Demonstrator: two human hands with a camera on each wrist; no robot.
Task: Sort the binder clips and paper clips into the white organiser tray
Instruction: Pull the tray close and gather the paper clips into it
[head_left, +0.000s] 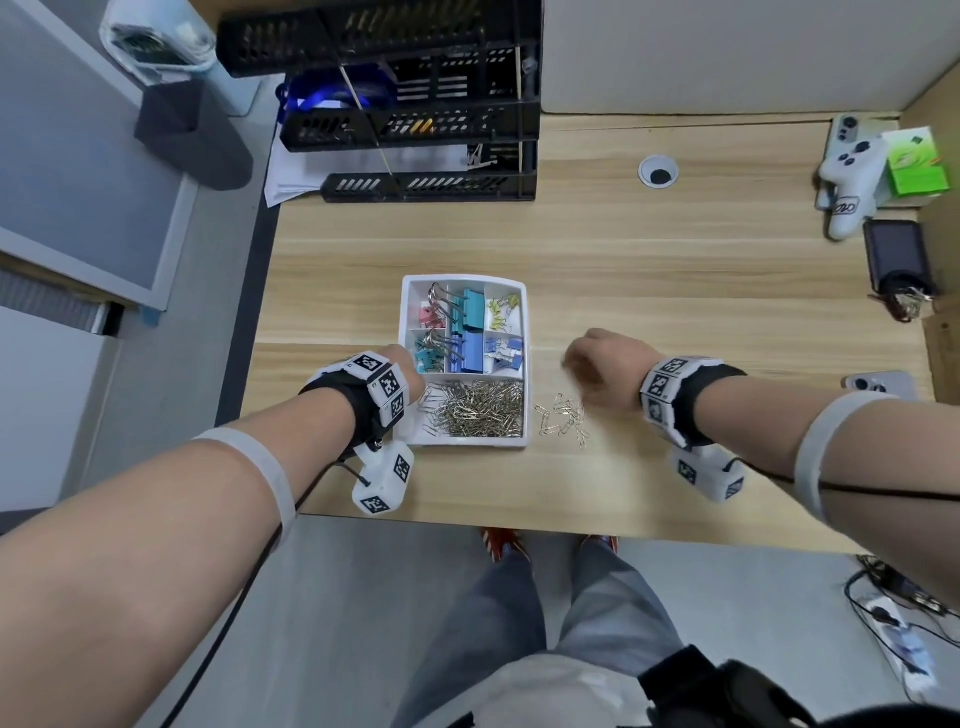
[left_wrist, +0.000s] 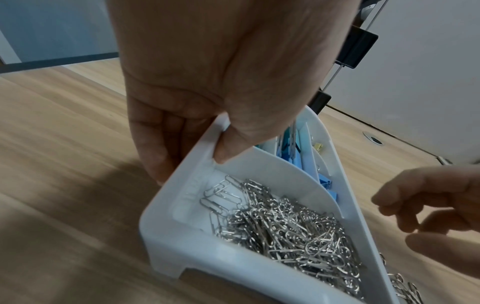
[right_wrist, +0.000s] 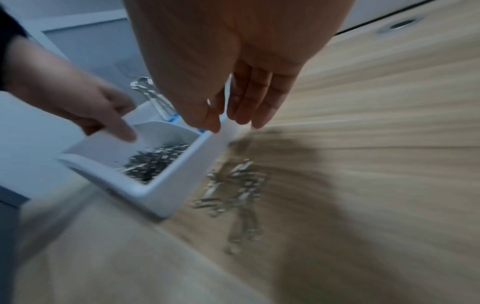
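trouble from here, i think, would come from the loose paper clips (head_left: 563, 418) lying on the desk (head_left: 675, 291) just below my right hand (head_left: 597, 366): they are thin, flat and tangled together, so a careless pinch could lift a chain of them and drop half on the way, or flick some off the near edge toward my feet. a second risk is the tray (head_left: 525, 364) itself. my left hand (left_wrist: 197, 98) grips its near-left wall, thumb inside the rim and fingers outside, and if i pull or tilt, the heap already inside could slide or spill.

my right hand hovers between the tray's right wall and the loose pile, fingers loosely curled and nearly together. the right wrist view is blurred, and i can't tell whether a clip is pinched between thumb and fingers.

the tray sits between my two hands, touching my left and just beside my right. its widest compartment, the one nearest me, holds a dense silver heap of paper clips (left_wrist: 285, 230), piled toward its right side. beyond my left thumb the smaller compartments hold binder clips (head_left: 467, 332) grouped by colour: pink, teal, blue, yellow, the larger ones with their wire handles standing up. no binder clips lie on the desk near either hand, so i judge only the small silver pile remains.
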